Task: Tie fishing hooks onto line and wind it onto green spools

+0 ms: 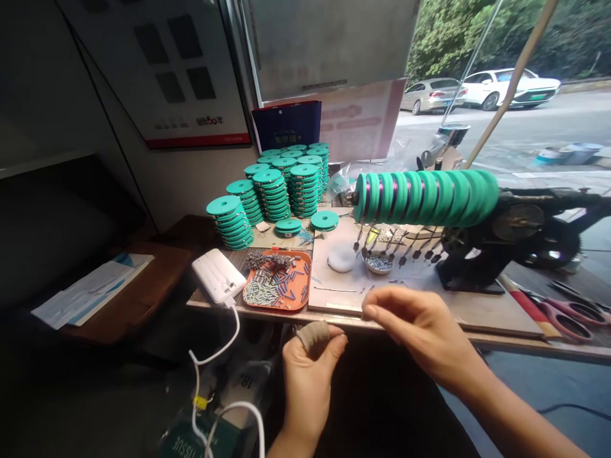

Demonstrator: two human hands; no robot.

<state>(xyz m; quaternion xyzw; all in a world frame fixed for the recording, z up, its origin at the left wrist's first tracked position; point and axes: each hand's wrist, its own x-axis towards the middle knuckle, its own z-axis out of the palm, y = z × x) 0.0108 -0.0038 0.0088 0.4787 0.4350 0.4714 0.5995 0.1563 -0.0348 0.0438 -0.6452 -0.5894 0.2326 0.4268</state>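
My left hand (312, 366) is held just below the table edge, thumb and index finger pinched together, with beige tape wrapped round one finger. My right hand (420, 331) is also pinched, in front of the wooden board. Anything between the fingers of either hand is too small to make out. Beyond the right hand, a row of green foam spools (424, 197) sits on the shaft of a black winding machine (518, 222), small dark fittings hanging beneath it. A small bowl (379, 266) of metal bits and a round white pad (341, 257) lie on the board.
Stacks of green spools (270, 194) stand at the back left. An orange tray (305, 299) holds metal fittings and small tubes, beside a white power bank (218, 275) with its cable hanging down. Scissors (570, 318) lie at the right. Papers (93, 289) rest on a brown surface.
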